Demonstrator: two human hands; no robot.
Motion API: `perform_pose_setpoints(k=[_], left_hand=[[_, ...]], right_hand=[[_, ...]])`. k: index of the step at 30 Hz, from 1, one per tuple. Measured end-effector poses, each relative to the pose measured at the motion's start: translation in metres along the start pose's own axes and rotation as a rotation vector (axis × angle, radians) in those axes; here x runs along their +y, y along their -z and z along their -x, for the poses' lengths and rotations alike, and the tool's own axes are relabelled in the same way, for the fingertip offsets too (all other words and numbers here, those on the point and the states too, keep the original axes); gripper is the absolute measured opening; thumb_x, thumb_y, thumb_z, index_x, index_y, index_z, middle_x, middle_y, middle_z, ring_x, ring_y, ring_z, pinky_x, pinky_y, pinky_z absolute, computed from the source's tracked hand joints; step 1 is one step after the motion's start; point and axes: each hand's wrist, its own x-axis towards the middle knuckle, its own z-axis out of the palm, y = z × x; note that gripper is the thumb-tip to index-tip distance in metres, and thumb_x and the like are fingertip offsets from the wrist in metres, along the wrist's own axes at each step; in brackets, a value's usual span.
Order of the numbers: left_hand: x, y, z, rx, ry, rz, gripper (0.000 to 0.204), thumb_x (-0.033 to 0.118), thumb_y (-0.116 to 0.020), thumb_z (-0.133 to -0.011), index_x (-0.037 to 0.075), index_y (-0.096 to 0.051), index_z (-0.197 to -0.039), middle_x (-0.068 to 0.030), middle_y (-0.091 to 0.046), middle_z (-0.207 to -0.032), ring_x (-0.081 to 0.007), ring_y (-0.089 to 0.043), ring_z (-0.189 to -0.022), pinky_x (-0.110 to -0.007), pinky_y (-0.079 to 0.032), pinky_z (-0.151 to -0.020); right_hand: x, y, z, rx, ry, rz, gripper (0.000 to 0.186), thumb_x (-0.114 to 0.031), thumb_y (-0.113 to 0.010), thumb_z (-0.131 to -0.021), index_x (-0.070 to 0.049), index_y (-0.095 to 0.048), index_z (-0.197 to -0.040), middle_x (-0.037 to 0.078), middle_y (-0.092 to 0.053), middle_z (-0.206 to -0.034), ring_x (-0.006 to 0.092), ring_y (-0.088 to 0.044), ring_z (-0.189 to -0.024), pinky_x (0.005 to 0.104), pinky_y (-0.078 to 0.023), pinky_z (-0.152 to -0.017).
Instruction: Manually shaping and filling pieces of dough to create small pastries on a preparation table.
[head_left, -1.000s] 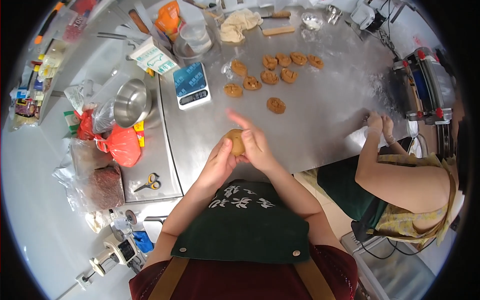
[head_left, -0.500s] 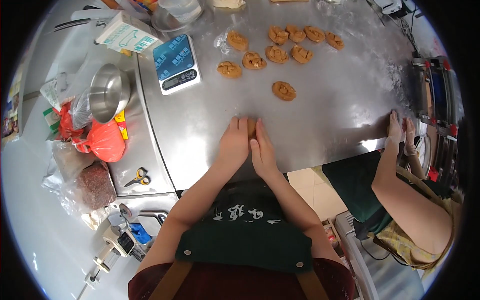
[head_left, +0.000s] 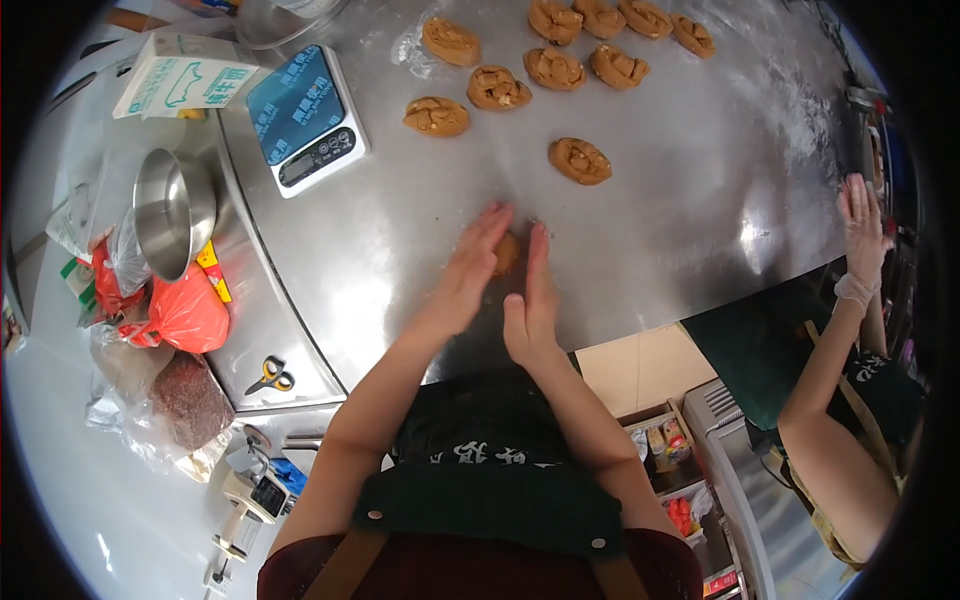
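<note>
A small lump of brown dough [head_left: 508, 254] lies on the steel worktable between my hands, partly hidden by the left one. My left hand [head_left: 473, 275] is open beside it, fingers stretched forward, its inner edge against or very close to the dough. My right hand [head_left: 534, 298] stands on its edge to the right, fingers straight and thumb raised, with a gap between it and the dough. Ahead lies a shaped brown dough piece [head_left: 580, 161] with pale chunks on top. Several similar pieces, among them one [head_left: 498, 88], sit farther back.
The steel worktable [head_left: 420, 220] carries a digital scale [head_left: 308, 120] and a milk carton [head_left: 185, 78] at the left. A metal bowl [head_left: 175, 213], red bag [head_left: 190, 312] and scissors [head_left: 270, 376] lie beyond the seam. At the right, a co-worker's gloved hand [head_left: 862, 235] is at the table edge.
My hands have parted from around the dough, showing more of it, and their fingers are straighter. The view has shifted nearer the table. The co-worker's hands have moved farther right.
</note>
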Motion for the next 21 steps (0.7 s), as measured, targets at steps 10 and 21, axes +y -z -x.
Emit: perform_pose_setpoints(k=[10,21], left_hand=[[0.007,0.003,-0.01,-0.016,0.0,-0.052,0.055,0.037,-0.025,-0.097,0.001,-0.037,-0.137,-0.0175,-0.033,-0.144,-0.0325,-0.029,-0.134,-0.04,-0.02,-0.11],[0.01,-0.015,0.004,0.102,0.12,0.084,0.06,0.041,-0.022,-0.097,0.0,-0.028,-0.141,-0.015,-0.03,-0.146,-0.0271,-0.027,-0.135,-0.037,-0.02,-0.111]], right_hand=[[0.002,-0.008,-0.003,0.107,-0.05,-0.292,0.077,-0.041,-0.034,-0.094,0.01,-0.001,-0.142,0.028,-0.006,-0.149,0.0401,-0.006,-0.14,0.0451,-0.009,-0.112],[0.007,0.0,-0.012,0.162,0.027,-0.298,0.074,-0.027,-0.035,-0.088,0.012,-0.001,-0.141,0.027,-0.006,-0.15,0.0372,-0.008,-0.14,0.043,-0.01,-0.112]])
